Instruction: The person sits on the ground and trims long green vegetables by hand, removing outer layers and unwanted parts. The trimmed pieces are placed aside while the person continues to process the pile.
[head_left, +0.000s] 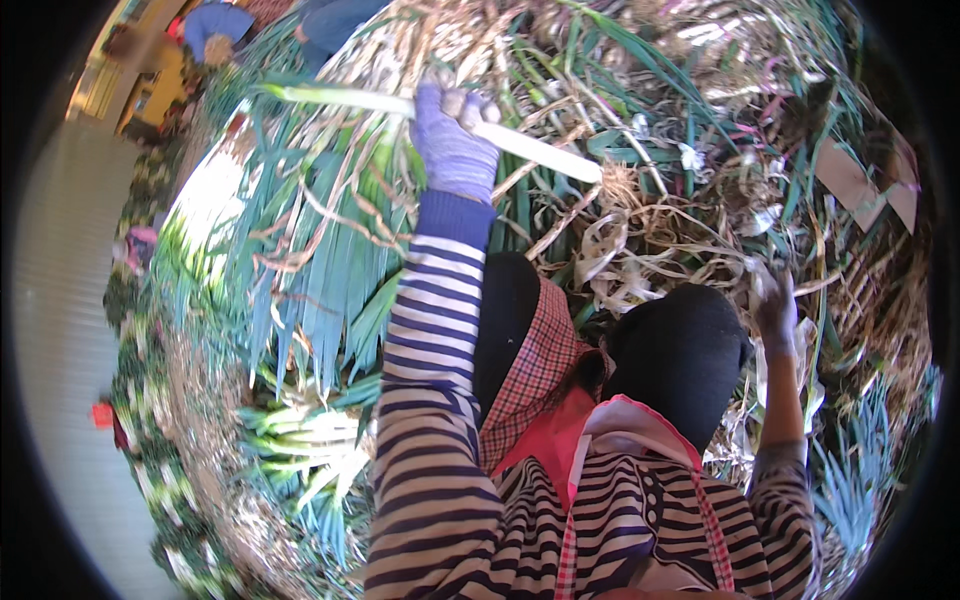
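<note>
My left hand (459, 139), in a purple fingerless or worn glove with bare fingertips showing, grips a leek (540, 154) by its white stalk. The leek lies across the hand, green end to the left and roots to the right, above a layer of leek leaves and dry peelings. Out to the right, beyond my right knee, my right hand (772, 300) hangs low over the plant waste, also partly gloved. It is blurred; whether its fingers hold anything I cannot tell. Dry, pale leaves (604, 255) are heaped between the two hands.
Green leek leaves (322, 247) spread left of my left arm, with a bunch of leeks (322, 442) below them. Torn cardboard (851, 184) lies at the right. Other people work at the upper left, one in a blue top (217, 26). My knees are bent under the arms.
</note>
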